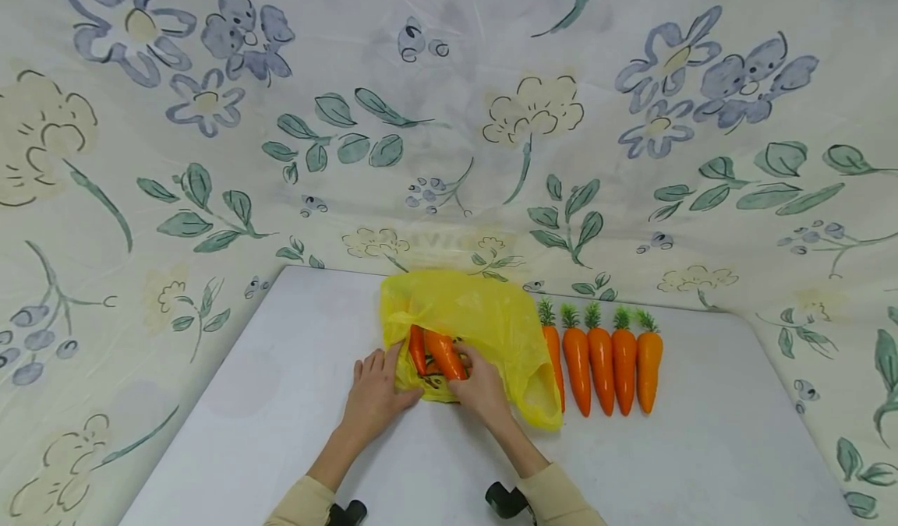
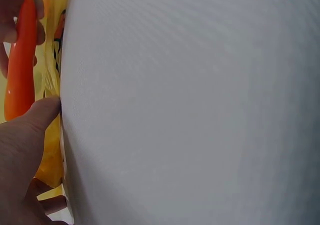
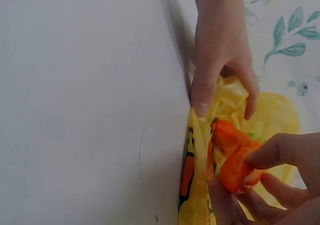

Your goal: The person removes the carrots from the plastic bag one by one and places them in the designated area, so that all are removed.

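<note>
A yellow plastic bag (image 1: 456,296) lies on the table with its opening toward the person. My right hand (image 1: 484,386) pinches an orange carrot (image 1: 442,351) near one end, at the bag's mouth. Another carrot (image 1: 417,348) shows inside, just left of the held one. At the left side of the opening, my left hand (image 1: 375,397) holds the bag's edge, thumb on the rim and fingers spread around the plastic. The left wrist view shows the held carrot (image 2: 22,65) lengthwise, beside the left thumb. Whatever lies deeper in the bag is hidden by the plastic.
Several carrots (image 1: 601,370) with green tops stand in a row right of the bag, the leftmost partly covered by a bag handle (image 1: 543,401). The white table (image 1: 281,386) meets a flower-printed cloth (image 1: 449,183) at its back and sides.
</note>
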The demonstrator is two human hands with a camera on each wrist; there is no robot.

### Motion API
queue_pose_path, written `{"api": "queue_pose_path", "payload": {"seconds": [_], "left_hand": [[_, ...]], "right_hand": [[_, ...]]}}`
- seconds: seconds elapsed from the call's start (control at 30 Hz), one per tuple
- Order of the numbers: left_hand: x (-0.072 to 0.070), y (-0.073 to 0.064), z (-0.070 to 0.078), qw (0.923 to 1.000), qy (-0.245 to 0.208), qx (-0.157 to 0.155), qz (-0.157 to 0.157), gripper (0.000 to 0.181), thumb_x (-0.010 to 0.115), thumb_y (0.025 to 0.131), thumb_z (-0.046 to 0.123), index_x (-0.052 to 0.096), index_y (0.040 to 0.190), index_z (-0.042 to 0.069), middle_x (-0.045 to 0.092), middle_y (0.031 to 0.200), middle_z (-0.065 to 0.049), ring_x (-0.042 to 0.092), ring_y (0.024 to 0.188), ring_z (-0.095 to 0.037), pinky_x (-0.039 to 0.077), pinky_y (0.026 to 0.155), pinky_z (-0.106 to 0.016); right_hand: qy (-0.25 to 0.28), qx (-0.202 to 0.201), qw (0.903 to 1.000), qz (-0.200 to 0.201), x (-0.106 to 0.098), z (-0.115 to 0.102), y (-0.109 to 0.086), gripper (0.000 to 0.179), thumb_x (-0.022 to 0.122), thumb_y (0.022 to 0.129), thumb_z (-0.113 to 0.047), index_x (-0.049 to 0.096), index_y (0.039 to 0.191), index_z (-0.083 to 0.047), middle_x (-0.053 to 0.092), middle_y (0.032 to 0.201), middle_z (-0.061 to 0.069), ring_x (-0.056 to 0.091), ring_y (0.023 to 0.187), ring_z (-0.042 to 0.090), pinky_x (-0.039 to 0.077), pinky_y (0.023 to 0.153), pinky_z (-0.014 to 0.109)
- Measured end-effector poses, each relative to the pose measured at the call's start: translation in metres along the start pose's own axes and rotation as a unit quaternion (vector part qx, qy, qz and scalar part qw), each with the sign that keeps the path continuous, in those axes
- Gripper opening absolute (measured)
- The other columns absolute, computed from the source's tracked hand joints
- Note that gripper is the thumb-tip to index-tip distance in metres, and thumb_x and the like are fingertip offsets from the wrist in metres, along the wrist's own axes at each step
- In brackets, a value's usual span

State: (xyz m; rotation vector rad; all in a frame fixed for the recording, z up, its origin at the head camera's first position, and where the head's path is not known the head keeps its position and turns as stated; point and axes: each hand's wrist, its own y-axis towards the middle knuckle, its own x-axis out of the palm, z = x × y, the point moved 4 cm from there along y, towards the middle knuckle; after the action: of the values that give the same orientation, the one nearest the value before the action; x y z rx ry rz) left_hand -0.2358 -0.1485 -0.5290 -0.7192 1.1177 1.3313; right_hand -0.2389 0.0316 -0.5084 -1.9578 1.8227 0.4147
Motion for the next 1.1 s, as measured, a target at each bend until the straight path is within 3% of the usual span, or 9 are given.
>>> {"api": "queue_pose_path", "payload": {"seconds": [0.23,0.7,1.1], "left_hand": [[-0.001,0.0,0.0,1.0,0.004,-0.001,0.002,0.087,0.072,0.072,0.048,0.034,0.138,0.006,0.048,0.115,-0.018,0.043,0.114,-0.035,0.026,0.099,-0.058],[0.0,0.0,0.0,1.0,0.0,-0.005,0.001,0.087,0.072,0.072,0.046,0.033,0.139,0.007,0.048,0.117,-0.019,0.042,0.115,-0.035,0.025,0.1,-0.058],[0.0,0.001,0.0,0.9999,0.004,-0.011,-0.006,0.087,0.072,0.072,0.047,0.033,0.139,0.007,0.048,0.117,-0.019,0.042,0.114,-0.035,0.025,0.1,-0.06]], "right_hand": [[-0.01,-0.022,0.9996,-0.018,-0.005,0.0,-0.006,0.058,0.063,0.069,0.0,0.055,0.125,-0.011,0.056,0.094,0.006,0.05,0.078,0.019,0.041,0.062,0.028],[-0.019,-0.026,0.9979,-0.057,-0.013,0.001,-0.024,0.053,0.064,0.075,-0.005,0.054,0.126,-0.015,0.059,0.105,0.008,0.05,0.083,0.02,0.044,0.066,0.031],[-0.043,-0.058,0.9953,-0.064,-0.018,-0.005,-0.038,0.052,0.068,0.077,-0.009,0.054,0.126,-0.018,0.06,0.104,0.004,0.052,0.081,0.017,0.043,0.066,0.03]]}}
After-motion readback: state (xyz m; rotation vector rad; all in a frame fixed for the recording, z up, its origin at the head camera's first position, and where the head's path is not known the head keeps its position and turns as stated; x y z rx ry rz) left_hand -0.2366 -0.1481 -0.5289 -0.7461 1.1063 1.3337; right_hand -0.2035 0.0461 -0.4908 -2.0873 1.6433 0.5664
